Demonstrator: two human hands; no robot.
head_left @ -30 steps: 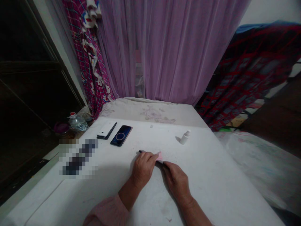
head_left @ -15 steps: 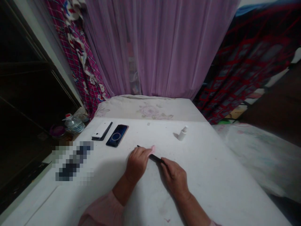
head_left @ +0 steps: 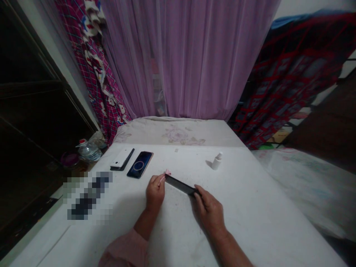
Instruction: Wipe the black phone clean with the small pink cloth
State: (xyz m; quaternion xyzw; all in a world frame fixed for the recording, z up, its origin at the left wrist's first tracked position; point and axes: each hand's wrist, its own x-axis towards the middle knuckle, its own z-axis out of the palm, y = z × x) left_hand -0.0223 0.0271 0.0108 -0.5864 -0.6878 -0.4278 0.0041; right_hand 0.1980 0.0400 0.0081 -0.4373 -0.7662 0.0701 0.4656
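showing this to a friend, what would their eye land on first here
A tall sheer purple curtain fills the back of the view, behind a white flat surface. In the middle of that surface, the right hand holds a slim black bar, whose far end meets a small pink tab at the left hand. Up to the left lies a dark smartphone showing a blue ring.

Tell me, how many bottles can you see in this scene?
2: a small white bottle stands upright on the white tabletop, and a clear plastic bottle with a red cap sits beyond the tabletop's far left corner. Others could be hidden in the dark area there.
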